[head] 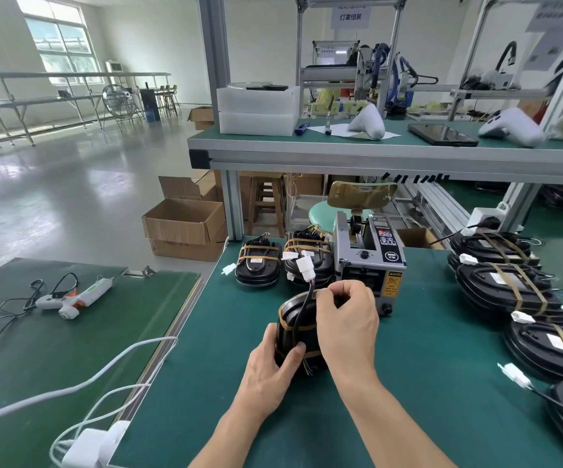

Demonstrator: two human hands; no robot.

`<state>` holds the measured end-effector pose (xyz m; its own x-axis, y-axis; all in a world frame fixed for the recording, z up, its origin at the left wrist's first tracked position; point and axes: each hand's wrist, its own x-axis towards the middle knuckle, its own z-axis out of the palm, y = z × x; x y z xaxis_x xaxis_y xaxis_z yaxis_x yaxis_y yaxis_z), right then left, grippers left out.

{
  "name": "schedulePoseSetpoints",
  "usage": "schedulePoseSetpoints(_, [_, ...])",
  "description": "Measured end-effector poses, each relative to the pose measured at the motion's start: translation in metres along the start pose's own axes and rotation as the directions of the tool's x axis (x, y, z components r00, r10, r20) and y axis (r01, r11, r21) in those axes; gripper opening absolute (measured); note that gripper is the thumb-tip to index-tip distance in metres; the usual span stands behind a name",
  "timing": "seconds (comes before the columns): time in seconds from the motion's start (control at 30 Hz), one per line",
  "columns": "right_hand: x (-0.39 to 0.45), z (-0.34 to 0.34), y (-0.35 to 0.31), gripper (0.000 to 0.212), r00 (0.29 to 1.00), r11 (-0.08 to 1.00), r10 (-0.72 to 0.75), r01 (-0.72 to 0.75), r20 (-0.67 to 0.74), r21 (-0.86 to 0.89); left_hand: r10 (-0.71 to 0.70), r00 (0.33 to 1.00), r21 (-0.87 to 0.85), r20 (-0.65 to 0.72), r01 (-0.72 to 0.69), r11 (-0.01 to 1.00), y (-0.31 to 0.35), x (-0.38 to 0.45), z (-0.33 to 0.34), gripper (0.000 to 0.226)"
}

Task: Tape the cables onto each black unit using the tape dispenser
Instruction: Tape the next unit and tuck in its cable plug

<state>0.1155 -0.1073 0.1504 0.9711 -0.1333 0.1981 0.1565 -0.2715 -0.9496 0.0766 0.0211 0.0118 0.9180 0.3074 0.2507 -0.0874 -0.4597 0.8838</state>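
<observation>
both hands on one black unit

the glossy black oval unit (295, 327) stands on edge on the green worktop (408, 359), just in front of the grey tape dispenser (369, 261). left hand (268, 369) grips its lower side, thumb across the brown tape. right hand (346, 319) covers its top, fingers (332, 293) curled, pinching at the black cable (303, 312) with the white connector (305, 269).

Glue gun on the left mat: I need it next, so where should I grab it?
Take the glue gun by its white handle, which sticks out toward you, reaching from the near side. The nozzle end points right and its black cord trails left, so avoid both ends.
</observation>
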Motion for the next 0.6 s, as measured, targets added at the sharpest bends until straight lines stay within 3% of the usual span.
schedulePoseSetpoints(0.2, [0.002, 0.001, 0.004, 0.025, 0.997, 0.986, -0.062, 0.068, 0.046, -0.154, -0.023, 1.0, 0.004, 0.002, 0.023, 1.0, -0.003, 0.002, 0.0, 0.031])
schedulePoseSetpoints(0.37, [0.009, 0.002, 0.004, 0.016, 0.995, 0.981, -0.054, 0.069, 0.086, -0.184, -0.027, 1.0, 0.005, 0.003, 0.027, 1.0, -0.002, 0.002, 0.001, 0.032])
schedulePoseSetpoints(0.53, [0.022, -0.009, 0.013, 0.019, 0.998, 0.999, 0.024, -0.026, 0.054, 0.035, -0.044, 0.999, -0.018, -0.004, 0.044, 0.999, -0.001, 0.001, 0.0, 0.037])
schedulePoseSetpoints(0.6, [0.028, -0.016, 0.022, 0.008, 0.997, 0.998, -0.014, 0.009, 0.078, 0.062, -0.044, 0.999, -0.039, -0.006, 0.044, 0.998, -0.002, 0.002, -0.001, 0.045])
